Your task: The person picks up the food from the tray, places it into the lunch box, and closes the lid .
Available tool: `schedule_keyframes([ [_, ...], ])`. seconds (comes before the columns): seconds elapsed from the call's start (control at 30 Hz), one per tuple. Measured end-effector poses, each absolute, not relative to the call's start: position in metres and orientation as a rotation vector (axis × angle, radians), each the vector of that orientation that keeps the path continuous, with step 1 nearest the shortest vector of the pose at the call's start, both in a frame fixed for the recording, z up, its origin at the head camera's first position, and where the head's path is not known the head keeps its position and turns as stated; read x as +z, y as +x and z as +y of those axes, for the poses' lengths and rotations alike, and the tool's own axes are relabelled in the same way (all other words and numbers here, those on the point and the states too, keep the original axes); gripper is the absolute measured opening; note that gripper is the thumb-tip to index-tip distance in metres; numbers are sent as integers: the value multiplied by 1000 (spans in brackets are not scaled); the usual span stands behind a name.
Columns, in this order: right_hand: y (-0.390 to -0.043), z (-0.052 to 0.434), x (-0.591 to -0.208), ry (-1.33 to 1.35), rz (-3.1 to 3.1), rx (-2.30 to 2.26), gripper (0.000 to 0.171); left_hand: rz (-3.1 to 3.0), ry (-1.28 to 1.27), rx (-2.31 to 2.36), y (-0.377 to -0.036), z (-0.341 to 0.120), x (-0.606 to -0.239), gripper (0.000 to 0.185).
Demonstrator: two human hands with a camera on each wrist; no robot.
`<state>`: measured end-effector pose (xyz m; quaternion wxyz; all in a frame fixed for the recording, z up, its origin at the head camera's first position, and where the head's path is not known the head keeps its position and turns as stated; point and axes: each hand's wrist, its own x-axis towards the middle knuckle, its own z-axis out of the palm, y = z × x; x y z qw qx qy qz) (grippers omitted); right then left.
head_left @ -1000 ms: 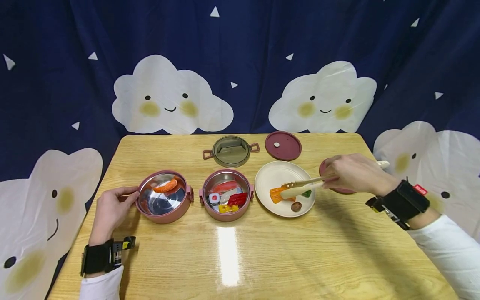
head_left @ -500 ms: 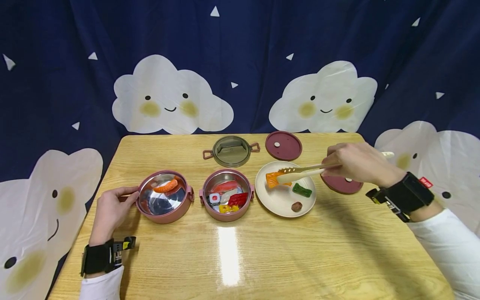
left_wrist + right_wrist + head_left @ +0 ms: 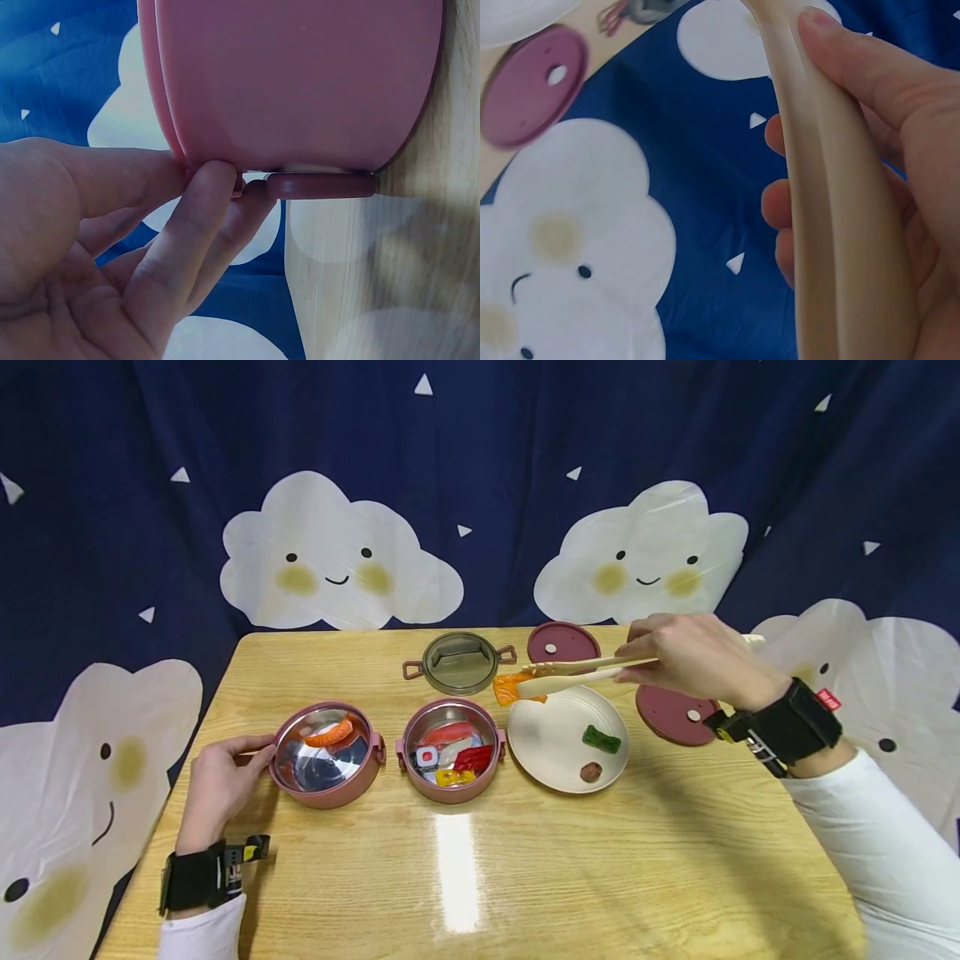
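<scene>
My left hand (image 3: 221, 781) pinches the left side of a pink pot (image 3: 322, 795) at its rim; the left wrist view shows thumb and fingers at the pot's edge (image 3: 300, 82). An orange, curved food piece (image 3: 330, 732) lies inside that pot. My right hand (image 3: 686, 660) grips beige tongs (image 3: 577, 680), its fingers wrapped round the handle (image 3: 855, 210) in the right wrist view. Between the tongs' tips is an orange slice with pale lines (image 3: 508, 688), held up over the far left rim of a cream plate (image 3: 543, 735). A green piece (image 3: 602, 739) and a brown lump (image 3: 591, 772) lie on the plate.
A second pink pot (image 3: 450, 793) with several toy food pieces stands between the first pot and the plate. Behind it lies a smoky lid with two handles (image 3: 460, 670). Two maroon lids (image 3: 561, 639) (image 3: 671, 718) lie behind and right of the plate.
My right hand has raised the orange slice with the tongs, off the plate and toward the far left. The green piece is now uncovered. My left hand has stayed at the pot.
</scene>
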<state>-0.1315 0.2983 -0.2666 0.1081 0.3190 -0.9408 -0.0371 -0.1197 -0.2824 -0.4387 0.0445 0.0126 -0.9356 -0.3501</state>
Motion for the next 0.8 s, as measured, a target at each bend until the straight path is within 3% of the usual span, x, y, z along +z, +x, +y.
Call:
schedule_keyframes([
  [0.47,-153,238,-269,1111,-2655,12,25,-2877,59,-1071,-118,-284,-443,28],
  [0.8,-169,186,-274,1219,-2651,33,19,-2868,38,-1057,-119,-283,-441,27],
])
